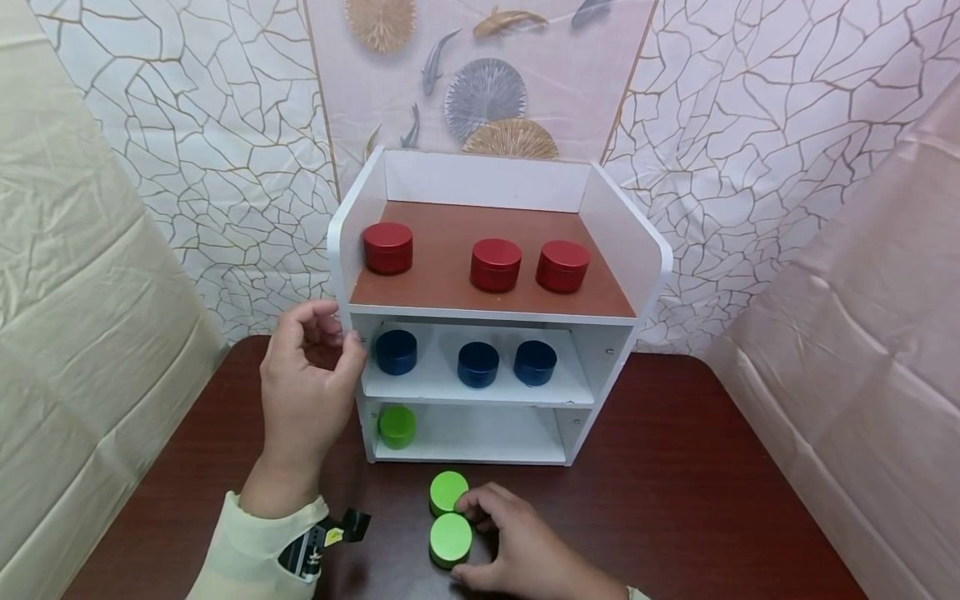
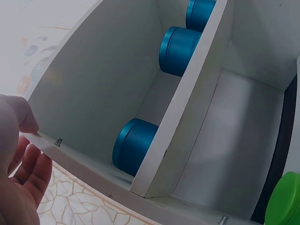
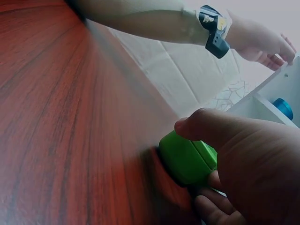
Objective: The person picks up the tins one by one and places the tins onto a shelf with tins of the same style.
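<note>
My right hand point(image 1: 528, 546) holds the nearer green round tin point(image 1: 451, 540) on the table, thumb on its near side and fingers at its far side. A second green tin point(image 1: 447, 492) stands just behind it, close to the index fingertip. In the right wrist view the thumb lies over the edge of a green tin point(image 3: 185, 157). My left hand point(image 1: 311, 392) grips the front edge of the left side panel point(image 2: 84, 180) of a white shelf unit point(image 1: 468, 457), thumb and fingers on either side of it. A third green tin point(image 1: 397, 427) sits at the left of the bottom shelf.
On the brown top shelf point(image 1: 442, 292) stand three red tins point(image 1: 496, 265). The middle shelf bears three blue tins point(image 1: 477, 365). Below is a dark red-brown wooden table point(image 1: 675, 517), with cream cloth point(image 1: 90, 275) hanging at both sides and a patterned backdrop point(image 1: 225, 150) behind.
</note>
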{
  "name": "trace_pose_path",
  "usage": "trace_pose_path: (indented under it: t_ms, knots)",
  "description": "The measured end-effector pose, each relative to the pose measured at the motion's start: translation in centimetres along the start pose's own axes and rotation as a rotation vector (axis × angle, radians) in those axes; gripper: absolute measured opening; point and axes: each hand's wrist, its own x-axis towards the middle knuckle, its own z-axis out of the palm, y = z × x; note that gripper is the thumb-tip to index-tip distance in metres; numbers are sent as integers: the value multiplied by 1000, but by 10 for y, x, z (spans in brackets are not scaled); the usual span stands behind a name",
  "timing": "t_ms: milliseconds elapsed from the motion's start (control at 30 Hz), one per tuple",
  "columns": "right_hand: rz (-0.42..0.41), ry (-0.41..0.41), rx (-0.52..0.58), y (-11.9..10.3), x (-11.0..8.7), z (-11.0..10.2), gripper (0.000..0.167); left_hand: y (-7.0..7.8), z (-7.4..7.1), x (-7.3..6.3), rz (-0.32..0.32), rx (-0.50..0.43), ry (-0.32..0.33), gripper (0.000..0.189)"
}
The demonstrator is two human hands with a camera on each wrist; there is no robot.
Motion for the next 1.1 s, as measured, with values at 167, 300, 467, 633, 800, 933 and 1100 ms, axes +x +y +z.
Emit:
trace_pose_path:
  t_ms: [167,300,467,633,800,933,1100]
  knots:
    - [-12,11,-26,1,0,3,56,0,0,0,0,0,-1,40]
    - [-25,30,-48,3,0,7,56,0,-1,0,2,4,1,40]
    - [-33,50,-62,4,0,10,57,0,-2,1,3,1,-1,40]
    - [-29,68,-81,3,0,11,57,-1,-1,1,8,-6,-3,40]
    - [-23,72,-75,4,0,11,55,-1,0,1,7,-7,-1,40]
    - [-2,56,-54,4,-1,11,54,-1,0,0,7,-6,-1,40]
    - [-26,60,-43,4,-1,11,54,-1,0,0,7,-6,0,41]
